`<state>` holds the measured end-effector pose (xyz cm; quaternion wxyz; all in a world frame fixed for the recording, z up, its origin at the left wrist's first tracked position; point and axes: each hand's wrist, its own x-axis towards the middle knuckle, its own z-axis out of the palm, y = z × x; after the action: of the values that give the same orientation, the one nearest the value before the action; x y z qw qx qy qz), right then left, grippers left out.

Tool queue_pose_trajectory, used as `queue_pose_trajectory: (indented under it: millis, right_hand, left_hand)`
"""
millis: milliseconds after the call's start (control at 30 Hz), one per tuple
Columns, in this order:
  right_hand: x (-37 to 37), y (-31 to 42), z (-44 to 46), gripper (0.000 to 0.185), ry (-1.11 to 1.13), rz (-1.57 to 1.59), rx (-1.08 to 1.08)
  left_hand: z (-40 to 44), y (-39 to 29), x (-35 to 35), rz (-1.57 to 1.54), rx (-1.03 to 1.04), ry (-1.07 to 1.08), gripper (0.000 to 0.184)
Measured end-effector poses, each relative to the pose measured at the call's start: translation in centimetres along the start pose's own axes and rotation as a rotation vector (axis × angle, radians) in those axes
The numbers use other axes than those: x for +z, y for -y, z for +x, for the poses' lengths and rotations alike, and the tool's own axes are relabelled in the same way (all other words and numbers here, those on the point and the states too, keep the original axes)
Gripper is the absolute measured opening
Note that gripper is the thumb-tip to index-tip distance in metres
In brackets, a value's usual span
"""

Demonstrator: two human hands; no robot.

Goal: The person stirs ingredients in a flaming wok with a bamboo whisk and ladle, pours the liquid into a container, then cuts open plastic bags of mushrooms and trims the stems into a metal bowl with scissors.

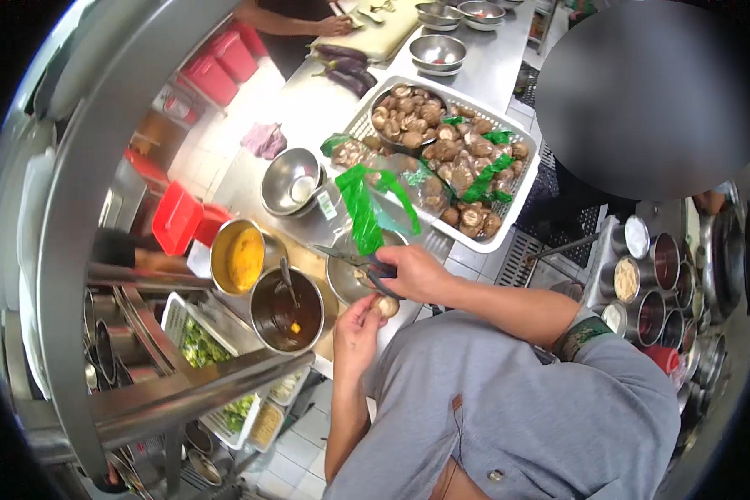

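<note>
My right hand [412, 273] is closed round the dark handles of a pair of scissors [360, 264], whose blades point left. Just below it, my left hand [358, 333] pinches a mushroom [386, 307]. A steel bowl [342, 279] lies under the scissors, partly hidden by them. Beyond the hands, a clear plastic bag with green bands [360, 208] lies against a white basket [521, 200]. Brown mushrooms [471, 218], some bagged, fill the basket, and a steel bowl in it holds more mushrooms [408, 117].
Left of my hands stand a pot of dark liquid [285, 312] and a pot of yellow liquid [243, 257]. Nested steel bowls [292, 182] sit farther back. Eggplants [346, 67] lie near a cutting board [383, 37], where another person's hand [335, 26] rests. A metal rail [208, 392] crosses the lower left.
</note>
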<state>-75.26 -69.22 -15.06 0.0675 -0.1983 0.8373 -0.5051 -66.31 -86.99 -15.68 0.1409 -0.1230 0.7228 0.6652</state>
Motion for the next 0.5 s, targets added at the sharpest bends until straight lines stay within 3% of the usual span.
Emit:
queue_pose_trajectory:
  millis: [200, 267, 367, 500]
  right_hand:
    - [-1.0, -0.1, 0.1, 0.025, -0.032, -0.067, 0.011]
    - [-2.9, 0.0, -0.9, 0.027, -0.002, -0.012, 0.03]
    - [-5.1, -0.3, -2.9, 0.033, 0.018, 0.132, 0.041]
    - [-7.9, -1.0, -4.9, 0.034, 0.016, 0.154, 0.078]
  left_hand:
    - [-1.8, -3.9, -2.5, -0.251, 0.003, -0.269, 0.038]
    - [-0.8, -7.8, -2.7, -0.119, 0.125, -0.33, 0.037]
    - [4.4, -13.4, -1.5, 0.035, 0.324, -0.234, 0.039]
    - [14.8, -17.1, 0.8, 0.257, 0.385, -0.161, 0.042]
